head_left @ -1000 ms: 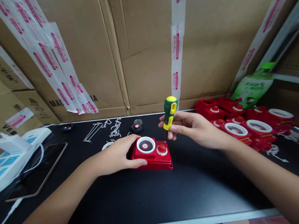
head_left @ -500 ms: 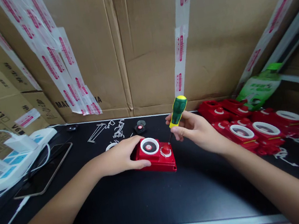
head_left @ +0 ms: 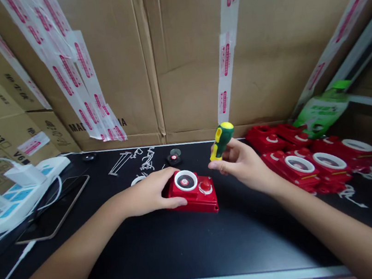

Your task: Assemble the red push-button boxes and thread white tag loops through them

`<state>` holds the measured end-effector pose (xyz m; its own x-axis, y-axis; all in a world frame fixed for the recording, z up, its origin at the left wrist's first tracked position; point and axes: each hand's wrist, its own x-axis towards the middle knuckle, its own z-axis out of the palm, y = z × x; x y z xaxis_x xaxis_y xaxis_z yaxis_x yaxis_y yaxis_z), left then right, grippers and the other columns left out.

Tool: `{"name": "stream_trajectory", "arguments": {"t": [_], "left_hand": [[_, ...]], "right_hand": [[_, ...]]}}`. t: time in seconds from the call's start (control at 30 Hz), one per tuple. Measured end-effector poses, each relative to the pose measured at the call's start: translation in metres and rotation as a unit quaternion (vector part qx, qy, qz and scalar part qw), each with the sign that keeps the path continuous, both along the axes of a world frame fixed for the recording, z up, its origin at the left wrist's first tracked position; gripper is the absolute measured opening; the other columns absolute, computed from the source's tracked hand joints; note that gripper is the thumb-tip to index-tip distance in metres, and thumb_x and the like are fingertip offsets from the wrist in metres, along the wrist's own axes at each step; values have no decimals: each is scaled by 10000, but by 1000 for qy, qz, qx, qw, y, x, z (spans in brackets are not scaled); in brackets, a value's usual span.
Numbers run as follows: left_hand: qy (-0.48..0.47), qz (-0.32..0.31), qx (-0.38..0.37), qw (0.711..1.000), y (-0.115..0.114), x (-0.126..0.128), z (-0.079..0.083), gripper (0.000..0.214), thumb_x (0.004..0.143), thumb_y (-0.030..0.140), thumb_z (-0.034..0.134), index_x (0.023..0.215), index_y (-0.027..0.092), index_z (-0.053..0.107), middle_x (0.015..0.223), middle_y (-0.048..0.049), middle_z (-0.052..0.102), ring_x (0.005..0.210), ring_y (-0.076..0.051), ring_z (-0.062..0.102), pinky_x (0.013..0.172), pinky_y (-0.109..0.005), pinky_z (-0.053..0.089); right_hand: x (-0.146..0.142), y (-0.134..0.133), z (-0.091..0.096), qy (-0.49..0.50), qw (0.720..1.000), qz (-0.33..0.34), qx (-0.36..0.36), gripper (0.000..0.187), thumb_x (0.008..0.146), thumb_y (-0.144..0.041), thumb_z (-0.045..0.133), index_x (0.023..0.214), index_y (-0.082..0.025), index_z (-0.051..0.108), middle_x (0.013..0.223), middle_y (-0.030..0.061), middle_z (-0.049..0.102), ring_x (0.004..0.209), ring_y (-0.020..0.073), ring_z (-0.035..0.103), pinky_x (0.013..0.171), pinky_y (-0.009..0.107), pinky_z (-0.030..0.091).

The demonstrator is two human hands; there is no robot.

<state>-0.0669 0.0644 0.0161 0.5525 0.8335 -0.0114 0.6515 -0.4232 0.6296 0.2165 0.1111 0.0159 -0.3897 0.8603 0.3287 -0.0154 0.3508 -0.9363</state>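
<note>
A red plastic unit [head_left: 194, 193] with a white-ringed round dial and a red knob lies on the black table [head_left: 195, 245]. My left hand [head_left: 152, 192] wraps its left end and holds it down. My right hand [head_left: 242, 163] hovers just right of the unit, fingers closed on a green and yellow screwdriver [head_left: 220, 140]. The handle points up and back; the tip is hidden by my fingers.
Several similar red units [head_left: 307, 158] are piled at the right, with a green packet [head_left: 322, 112] behind them. A small black and red part [head_left: 174, 157] and metal bits [head_left: 140, 160] lie at the back. A phone [head_left: 55, 212] and white power strip [head_left: 15, 193] sit left. Cardboard walls [head_left: 176, 52] close the back.
My right hand has lifted the screwdriver away from the unit's red knob and tilted it. The left hand stays on the unit.
</note>
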Motion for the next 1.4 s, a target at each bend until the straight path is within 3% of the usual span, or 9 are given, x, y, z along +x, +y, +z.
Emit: {"name": "stream_trajectory", "arguments": {"t": [0.2, 0.37, 0.6, 0.7, 0.9, 1.07, 1.2, 1.27, 1.4], "left_hand": [[5, 9, -1, 1000, 0, 1, 1, 675, 858, 586, 801, 1389, 230, 586, 1381, -117, 682, 1243, -332, 655, 1066, -465, 508], [0, 5, 0, 1000, -2, 1, 2, 656, 869, 575, 795, 1387, 233, 585, 1385, -119, 683, 1249, -333, 660, 1070, -459, 512], [-25, -5, 1, 1000, -1, 1, 3, 627, 853, 553, 814, 1357, 237, 614, 1345, -112, 707, 1218, -336, 679, 1032, -449, 537], [-20, -2, -1, 1000, 0, 0, 2, 637, 853, 571, 810, 1354, 231, 614, 1349, -112, 703, 1220, -334, 675, 1032, -446, 532], [-14, 3, 4, 1000, 1, 0, 0, 660, 845, 595, 811, 1360, 233, 614, 1341, -114, 709, 1209, -340, 677, 1018, -455, 534], [-20, -4, 5, 1000, 0, 0, 0, 677, 850, 578, 810, 1392, 228, 607, 1362, -131, 707, 1222, -351, 686, 1039, -483, 538], [-24, -4, 18, 1000, 0, -2, -1, 978, 774, 595, 870, 1570, 218, 446, 1592, -184, 539, 1433, -398, 552, 1192, -554, 437], [-10, -6, 34, 999, 1, -3, -2, 1106, 710, 571, 920, 1608, 207, 387, 1639, -201, 470, 1492, -418, 481, 1233, -574, 389], [12, -18, 43, 999, 2, -5, -3, 1024, 707, 453, 936, 1561, 190, 435, 1544, -206, 517, 1436, -406, 527, 1197, -548, 441]], "right_hand": [[17, -2, 18, -59, 994, 86, -19, 429, 899, -368, 820, 1270, -205, 676, 1275, 117, 717, 711, 124, 677, 646, 314, 602], [17, 2, 18, -50, 993, 104, -37, 344, 892, -400, 824, 1146, -192, 723, 1166, 112, 768, 768, 166, 720, 702, 353, 632], [0, 4, -2, -12, 999, 21, -39, 502, 647, -374, 1011, 912, -211, 618, 768, -16, 696, 604, 131, 631, 562, 293, 573], [5, 2, 3, -16, 998, 47, -46, 477, 727, -392, 968, 1008, -215, 625, 859, 12, 732, 607, 129, 633, 539, 283, 557], [20, 1, 21, -54, 994, 87, -33, 439, 918, -429, 805, 1284, -219, 685, 1299, 131, 737, 691, 135, 676, 637, 329, 598], [17, 6, 12, -65, 997, 45, -16, 421, 816, -452, 892, 1123, -210, 734, 1081, 96, 788, 691, 163, 666, 609, 329, 581], [9, 8, 4, -48, 999, -11, 3, 450, 692, -442, 973, 996, -223, 725, 895, 49, 756, 663, 171, 638, 558, 313, 552], [8, 6, 6, -50, 999, -17, 2, 463, 691, -449, 970, 1017, -226, 728, 871, 40, 742, 634, 161, 624, 550, 313, 549], [15, 2, 16, -83, 996, 29, -3, 416, 792, -450, 904, 1109, -230, 749, 982, 64, 751, 662, 158, 649, 626, 343, 597]]}}
